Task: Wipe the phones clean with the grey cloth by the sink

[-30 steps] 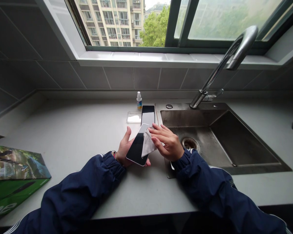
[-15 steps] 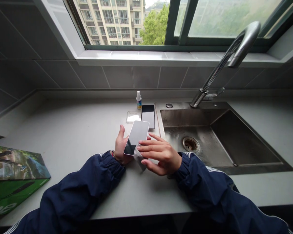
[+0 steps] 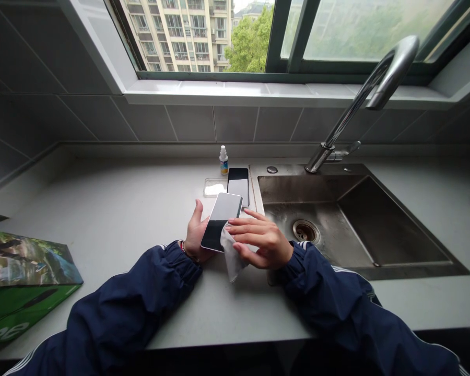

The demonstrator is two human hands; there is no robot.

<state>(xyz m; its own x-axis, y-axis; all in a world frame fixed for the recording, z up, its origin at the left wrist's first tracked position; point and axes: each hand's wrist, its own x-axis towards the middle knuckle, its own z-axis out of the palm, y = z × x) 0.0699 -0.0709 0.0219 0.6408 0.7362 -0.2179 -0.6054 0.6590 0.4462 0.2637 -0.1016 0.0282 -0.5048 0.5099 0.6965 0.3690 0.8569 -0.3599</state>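
Note:
A smartphone (image 3: pixel 221 214) with a dark, reflective screen lies tilted in my left hand (image 3: pixel 196 235), screen up, thumb standing away from its edge. My right hand (image 3: pixel 262 240) presses a thin whitish cloth (image 3: pixel 233 258) against the lower right of the screen, and the cloth's loose end hangs below the phone. Behind the phone, a second dark phone (image 3: pixel 238 184) lies flat beside the sink. Left of that is a clear phone case (image 3: pixel 214 187), partly covered by the held phone. A small white spray bottle (image 3: pixel 223 161) stands upright behind them.
To the right is a steel sink (image 3: pixel 360 272) with a tall chrome faucet (image 3: pixel 348 115) arching over it. A green printed box or bag (image 3: pixel 31 287) occupies the counter's left front. A window sill (image 3: pixel 227 94) runs along the back wall.
My right hand has moved slightly up the screen with the cloth, and more of the cloth now hangs down. The held phone has shifted a little to the right.

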